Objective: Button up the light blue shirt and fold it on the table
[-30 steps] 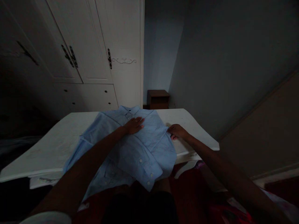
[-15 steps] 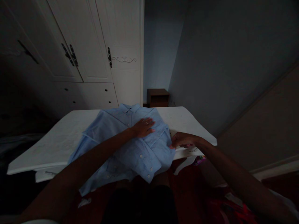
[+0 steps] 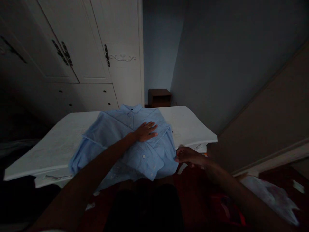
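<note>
A light blue button-up shirt (image 3: 125, 141) lies spread on a white table (image 3: 48, 148), collar at the far side, its lower part hanging over the near edge. My left hand (image 3: 146, 131) lies flat on the shirt's chest, fingers stretched out. My right hand (image 3: 187, 155) is at the shirt's right edge near the table's front edge, its fingers pinched on the fabric there.
White wardrobe doors and drawers (image 3: 79, 64) stand behind the table. A small brown nightstand (image 3: 159, 97) sits in the far corner. Grey-blue walls run along the right. Red cloth (image 3: 200, 193) and a pale sheet (image 3: 267, 193) lie below at the right.
My right hand has slid down the shirt's right edge toward me, from the shoulder area to the table's front edge. My left hand shifted slightly right on the chest and stays flat.
</note>
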Demonstrator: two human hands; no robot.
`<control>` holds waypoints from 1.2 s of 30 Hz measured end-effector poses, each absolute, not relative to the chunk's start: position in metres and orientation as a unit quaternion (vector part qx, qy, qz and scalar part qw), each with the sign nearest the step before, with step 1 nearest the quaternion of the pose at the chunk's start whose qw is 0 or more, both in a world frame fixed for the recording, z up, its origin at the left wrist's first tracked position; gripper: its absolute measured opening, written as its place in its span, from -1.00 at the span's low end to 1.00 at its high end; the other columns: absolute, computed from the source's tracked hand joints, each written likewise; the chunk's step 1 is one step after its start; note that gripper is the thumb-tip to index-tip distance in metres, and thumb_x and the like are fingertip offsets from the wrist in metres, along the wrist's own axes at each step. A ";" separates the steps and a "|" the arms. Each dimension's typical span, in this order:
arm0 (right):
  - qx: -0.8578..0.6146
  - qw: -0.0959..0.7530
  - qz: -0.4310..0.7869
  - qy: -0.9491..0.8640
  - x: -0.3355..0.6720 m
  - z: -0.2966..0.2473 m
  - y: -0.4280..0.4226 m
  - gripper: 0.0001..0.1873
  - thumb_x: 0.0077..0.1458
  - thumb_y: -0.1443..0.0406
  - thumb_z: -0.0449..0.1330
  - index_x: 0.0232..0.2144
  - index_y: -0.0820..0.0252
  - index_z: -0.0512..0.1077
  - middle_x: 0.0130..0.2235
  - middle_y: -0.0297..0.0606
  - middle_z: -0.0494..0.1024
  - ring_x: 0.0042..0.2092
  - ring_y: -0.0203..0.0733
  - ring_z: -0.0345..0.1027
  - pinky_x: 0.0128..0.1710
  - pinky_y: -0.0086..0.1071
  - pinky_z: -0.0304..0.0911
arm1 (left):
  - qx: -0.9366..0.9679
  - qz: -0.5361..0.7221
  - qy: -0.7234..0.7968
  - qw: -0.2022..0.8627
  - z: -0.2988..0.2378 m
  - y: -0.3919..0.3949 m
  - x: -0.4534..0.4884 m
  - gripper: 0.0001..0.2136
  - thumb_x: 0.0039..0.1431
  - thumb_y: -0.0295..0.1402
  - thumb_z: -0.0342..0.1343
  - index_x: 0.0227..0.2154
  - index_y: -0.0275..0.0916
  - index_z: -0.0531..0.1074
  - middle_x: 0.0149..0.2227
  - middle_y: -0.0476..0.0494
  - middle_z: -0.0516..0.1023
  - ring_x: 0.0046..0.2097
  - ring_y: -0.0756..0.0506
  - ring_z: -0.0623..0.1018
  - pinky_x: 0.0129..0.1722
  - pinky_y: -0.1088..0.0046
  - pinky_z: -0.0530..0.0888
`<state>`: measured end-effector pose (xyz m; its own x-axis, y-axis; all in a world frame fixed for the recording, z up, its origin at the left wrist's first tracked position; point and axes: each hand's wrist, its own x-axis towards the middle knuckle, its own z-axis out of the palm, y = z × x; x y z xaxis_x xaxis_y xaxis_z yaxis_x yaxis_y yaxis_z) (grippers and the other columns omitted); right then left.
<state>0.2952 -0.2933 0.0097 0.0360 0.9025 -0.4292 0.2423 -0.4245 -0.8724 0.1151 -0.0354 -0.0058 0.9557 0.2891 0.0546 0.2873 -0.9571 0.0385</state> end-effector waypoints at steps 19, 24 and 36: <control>-0.653 0.338 0.521 -0.434 0.291 -0.050 -0.330 -0.45 -0.26 -0.11 0.37 -0.50 0.21 0.34 -0.52 -0.40 0.40 -0.49 -0.32 0.27 -0.44 -0.39 0.23 | 0.988 0.054 0.140 0.025 -0.010 -0.033 0.115 -0.41 0.34 0.01 -0.25 0.33 -0.16 0.04 0.37 -0.26 0.05 0.38 -0.20 0.08 0.30 0.12 0.04; -0.700 0.347 0.420 -0.462 0.296 -0.062 -0.336 -0.43 -0.25 -0.15 0.34 -0.58 0.15 0.22 -0.59 -0.44 0.29 -0.54 -0.32 0.19 -0.54 -0.44 0.07 | 0.988 0.040 0.150 0.026 -0.009 -0.034 0.116 -0.39 0.34 0.01 -0.26 0.34 -0.20 0.01 0.38 -0.28 0.01 0.38 -0.21 0.06 0.31 0.13 0.02; -0.689 0.323 0.427 -0.488 0.287 -0.088 -0.357 -0.48 -0.12 -0.17 0.22 -0.57 0.17 0.38 -0.51 -0.36 0.37 -0.39 -0.21 0.26 -0.34 -0.34 0.19 | 0.983 0.095 0.153 0.032 -0.002 -0.041 0.112 -0.40 0.37 -0.04 -0.28 0.31 -0.35 0.07 0.35 -0.35 0.10 0.36 -0.15 0.12 0.31 0.28 0.10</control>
